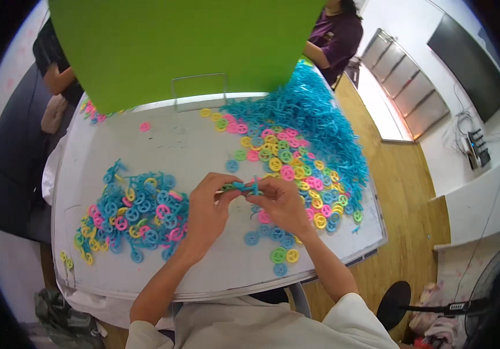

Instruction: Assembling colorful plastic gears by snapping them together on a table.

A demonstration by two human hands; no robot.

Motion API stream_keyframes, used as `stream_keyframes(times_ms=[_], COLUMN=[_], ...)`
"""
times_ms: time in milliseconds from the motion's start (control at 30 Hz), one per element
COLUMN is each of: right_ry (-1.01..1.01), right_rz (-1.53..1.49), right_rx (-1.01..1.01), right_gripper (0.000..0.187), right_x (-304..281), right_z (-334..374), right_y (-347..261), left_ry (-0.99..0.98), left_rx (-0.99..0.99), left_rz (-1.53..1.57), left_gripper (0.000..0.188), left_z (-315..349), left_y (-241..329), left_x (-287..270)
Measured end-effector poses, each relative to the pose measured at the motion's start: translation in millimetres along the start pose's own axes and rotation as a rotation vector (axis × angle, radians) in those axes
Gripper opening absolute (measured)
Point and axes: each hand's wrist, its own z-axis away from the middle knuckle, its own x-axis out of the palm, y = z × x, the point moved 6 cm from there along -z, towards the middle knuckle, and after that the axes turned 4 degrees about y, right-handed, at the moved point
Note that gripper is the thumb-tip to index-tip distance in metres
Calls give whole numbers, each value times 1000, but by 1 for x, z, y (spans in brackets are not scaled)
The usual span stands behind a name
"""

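Note:
My left hand (208, 203) and my right hand (285, 203) meet over the middle of the table, fingertips pinched. Between them is a small blue plastic piece (254, 187), pinched by my right fingers. A green disc-like part, seen edge-on, shows at my left fingertips against the blue piece; whether the two are joined I cannot tell. Right of my hands spread loose spoked plastic wheels (287, 173) in pink, yellow, green and blue. Left of my left hand lies a heap of blue pieces with coloured wheels (143, 203), many seemingly attached.
A large mound of thin blue plastic pieces (314, 104) covers the table's far right. An upright green panel (186, 52) with a wire frame (199, 92) rises across the far side. One person (337, 41) sits beyond at right, another (58, 64) at left. A fan (488, 291) stands at lower right.

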Motion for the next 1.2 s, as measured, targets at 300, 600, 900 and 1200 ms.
stream_keyframes(times_ms=[300,600,900,1200], right_ry=[62,726,694,741], right_rz=[-13,1003,1142,631], right_rx=[-60,-238,-132,-73], right_gripper=[23,27,29,20], right_x=[-10,-208,-220,-210], right_z=[13,6,4,12], right_y=[-9,16,46,21], left_ry=[-57,-7,2,-159], left_rx=[68,101,258,167], left_rz=[-144,-610,-792,-921], left_gripper=[21,30,34,26], left_z=[4,3,-12,-78], left_y=[9,29,16,-74], left_x=[4,-85,-53,61])
